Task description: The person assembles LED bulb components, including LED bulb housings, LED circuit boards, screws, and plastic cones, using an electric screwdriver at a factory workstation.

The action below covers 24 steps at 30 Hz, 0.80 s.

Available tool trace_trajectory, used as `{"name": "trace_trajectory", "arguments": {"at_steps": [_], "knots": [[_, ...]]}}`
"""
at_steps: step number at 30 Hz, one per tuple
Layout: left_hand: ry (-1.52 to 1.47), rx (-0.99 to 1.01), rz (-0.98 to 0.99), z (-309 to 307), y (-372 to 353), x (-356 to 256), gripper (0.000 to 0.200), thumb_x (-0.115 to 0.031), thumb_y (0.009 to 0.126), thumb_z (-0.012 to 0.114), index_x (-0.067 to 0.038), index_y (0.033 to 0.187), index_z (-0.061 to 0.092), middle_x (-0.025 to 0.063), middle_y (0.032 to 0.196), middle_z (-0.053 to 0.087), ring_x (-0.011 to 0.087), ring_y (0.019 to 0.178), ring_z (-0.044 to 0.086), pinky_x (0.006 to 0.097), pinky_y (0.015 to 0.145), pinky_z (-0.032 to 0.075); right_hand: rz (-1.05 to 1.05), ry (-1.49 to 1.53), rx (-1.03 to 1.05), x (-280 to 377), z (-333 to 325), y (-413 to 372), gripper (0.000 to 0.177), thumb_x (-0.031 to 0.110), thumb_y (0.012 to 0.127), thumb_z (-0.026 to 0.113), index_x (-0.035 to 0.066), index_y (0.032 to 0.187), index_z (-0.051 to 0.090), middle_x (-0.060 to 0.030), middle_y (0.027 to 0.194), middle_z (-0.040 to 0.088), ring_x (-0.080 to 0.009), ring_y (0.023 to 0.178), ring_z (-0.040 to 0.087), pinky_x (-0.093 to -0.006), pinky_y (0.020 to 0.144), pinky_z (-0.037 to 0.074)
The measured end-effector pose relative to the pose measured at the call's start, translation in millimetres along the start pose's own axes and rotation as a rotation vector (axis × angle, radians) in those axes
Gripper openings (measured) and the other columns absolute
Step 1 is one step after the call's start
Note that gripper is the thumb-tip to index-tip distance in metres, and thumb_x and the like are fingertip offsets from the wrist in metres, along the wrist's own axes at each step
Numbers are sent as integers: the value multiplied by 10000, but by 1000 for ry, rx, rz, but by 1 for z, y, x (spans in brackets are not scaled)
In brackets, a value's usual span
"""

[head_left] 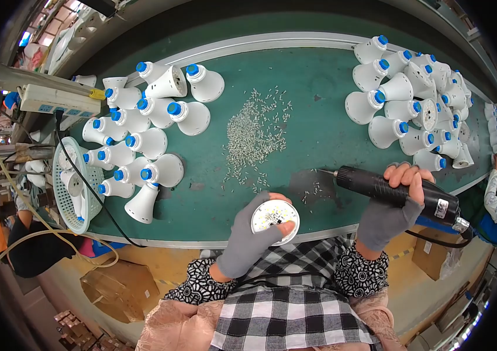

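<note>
My left hand point(249, 237), in a grey fingerless glove, grips a white lamp housing whose round LED board point(273, 219) faces up. The thumb lies over the board's edge. My right hand point(393, 202), gloved the same way, is wrapped round a black electric screwdriver point(377, 187). Its bit points left, over a dark patch of the green tabletop where a few screws point(317, 191) lie. A larger heap of small silvery screws point(253, 136) spreads across the middle of the table, beyond both hands.
White cone-shaped lamp housings point(192, 119) with blue caps crowd the left, and more housings point(386, 130) stand at right. A pale green basket point(90, 193) holds further housings. A power strip point(58, 100) with cables is at left. Another person's sleeve point(493, 193) shows at far right.
</note>
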<state>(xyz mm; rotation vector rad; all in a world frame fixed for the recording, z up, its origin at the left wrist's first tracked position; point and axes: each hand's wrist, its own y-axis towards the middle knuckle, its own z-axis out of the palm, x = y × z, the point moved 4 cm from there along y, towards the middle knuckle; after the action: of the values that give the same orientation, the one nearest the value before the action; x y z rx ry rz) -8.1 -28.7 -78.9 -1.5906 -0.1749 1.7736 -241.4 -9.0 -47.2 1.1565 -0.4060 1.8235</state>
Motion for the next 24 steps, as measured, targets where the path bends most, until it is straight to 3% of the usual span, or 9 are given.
{"name": "trace_trajectory", "arguments": {"at_steps": [6,9,12,15,24], "knots": [[20,2,18,1,1,-1,322,-112,777,697,-31,1070,592,29,931,622,93,824,592,235,726,483,13,-66,0,-5,6,0,171,121,841,560,60,973,470,-37,746,445,-153,684,478,-334,712,422],[-14,21,-43,0,0,0,337,-105,769,700,-33,1081,595,45,1013,607,97,881,585,244,765,477,21,-50,-8,-1,4,-1,171,123,853,560,59,988,477,-35,745,444,-150,689,470,-331,712,414],[97,42,124,0,4,0,361,-107,750,710,-38,1090,606,86,1163,569,127,985,568,265,822,464,58,71,-28,7,-2,1,156,133,881,553,56,993,476,-31,757,443,-145,699,454,-327,714,400],[439,100,428,6,7,-9,380,-125,738,716,-47,1097,619,124,1311,497,176,1086,541,287,863,451,98,166,-26,20,-1,0,129,142,925,532,50,986,464,-22,780,423,-140,706,427,-317,715,384],[595,204,549,26,-4,-24,412,-144,732,722,-65,1126,633,119,1367,481,238,1148,528,340,900,470,218,323,-30,39,-3,-3,104,129,930,526,53,956,460,-5,765,378,-114,680,400,-290,692,382]]}}
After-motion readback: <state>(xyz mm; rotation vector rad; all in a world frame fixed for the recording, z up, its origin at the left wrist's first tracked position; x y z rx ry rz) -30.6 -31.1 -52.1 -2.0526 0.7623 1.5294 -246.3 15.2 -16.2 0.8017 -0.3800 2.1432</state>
